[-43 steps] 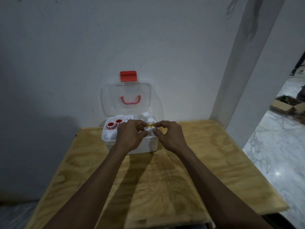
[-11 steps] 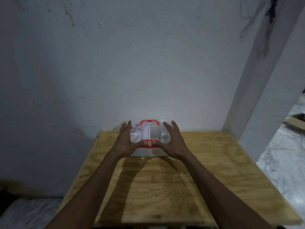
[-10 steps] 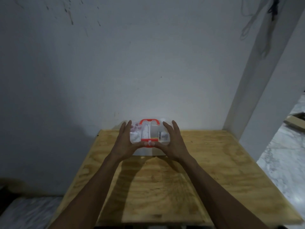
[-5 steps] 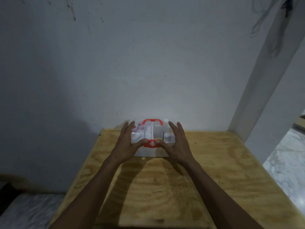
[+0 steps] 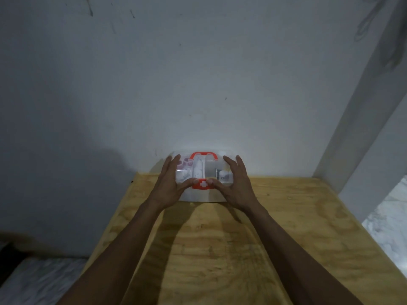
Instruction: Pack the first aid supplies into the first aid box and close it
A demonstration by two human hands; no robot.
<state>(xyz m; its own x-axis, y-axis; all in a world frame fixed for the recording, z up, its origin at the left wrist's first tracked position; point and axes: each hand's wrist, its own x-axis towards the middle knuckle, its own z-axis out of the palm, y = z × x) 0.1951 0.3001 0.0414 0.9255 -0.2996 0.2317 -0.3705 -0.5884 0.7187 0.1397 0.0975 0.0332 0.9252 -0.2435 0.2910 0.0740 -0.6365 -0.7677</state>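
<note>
Two bare hands frame the first aid box, and we take that box as our landmark for everything else. It sits at the far edge of the wooden table, right up against the grey wall behind it. Its clear lid is down over the white base, and through the plastic we make out pale shapes of supplies inside, some with reddish rings toward the left end; they are too blurred for us to name.

Our left hand lies against the left end of the box, fingers spread and reaching up along the lid. Our right hand mirrors it on the right end, fingers likewise spread. Both thumbs point inward along the near edge of the lid and meet the red latch, one on each side of its white cross. Neither hand pinches anything; they lie open and flat against the box.

On top of the lid, toward the wall, the red handle lies folded flat.

To the right of the box a white pillar rises from beside the table, and beyond it we see a strip of pale marbled floor.
</note>
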